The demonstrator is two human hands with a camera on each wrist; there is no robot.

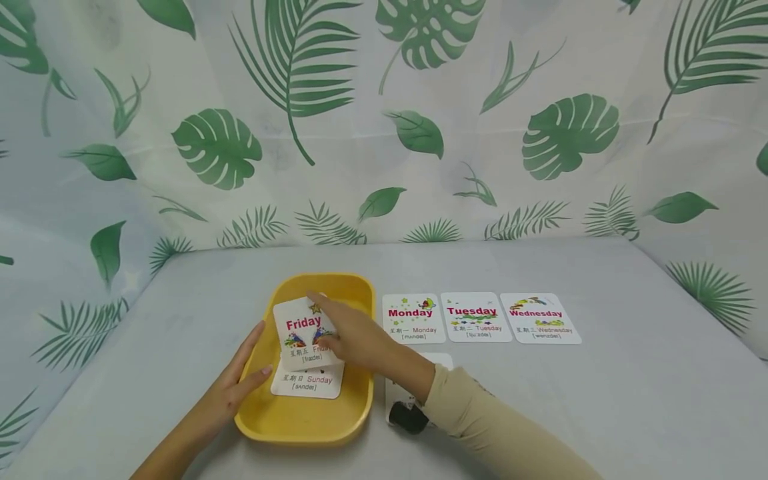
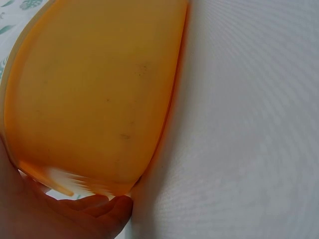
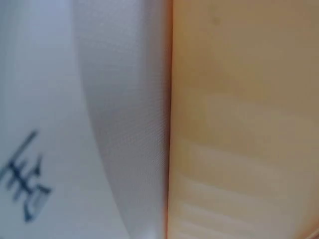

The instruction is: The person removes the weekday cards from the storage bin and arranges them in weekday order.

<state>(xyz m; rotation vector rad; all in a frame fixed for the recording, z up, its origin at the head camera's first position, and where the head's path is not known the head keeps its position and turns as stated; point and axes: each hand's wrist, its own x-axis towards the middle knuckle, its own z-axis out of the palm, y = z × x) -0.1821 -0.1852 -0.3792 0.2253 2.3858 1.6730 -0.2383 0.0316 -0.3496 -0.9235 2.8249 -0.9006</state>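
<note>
In the head view a yellow plastic tray (image 1: 306,423) stands on the table. My left hand (image 1: 231,387) holds its left side, thumb over the rim; the left wrist view shows the fingers (image 2: 117,214) against the tray's outer wall. Over the tray, my right hand (image 1: 354,337) pinches the right side of a white Friday card (image 1: 303,325) between thumb and fingers, tilted a little. Beneath it in the tray lies a Sunday card (image 1: 309,387), its upper part covered by the Friday card. Neither right fingers nor card show in the right wrist view, only the tray wall (image 3: 239,124).
Right of the tray, Monday (image 1: 414,327), Tuesday (image 1: 477,327) and Wednesday (image 1: 540,327) cards lie in a row. Below Monday another card (image 1: 443,361) is mostly hidden by my right forearm. Leaf-patterned cloth (image 1: 372,160) hangs behind the table.
</note>
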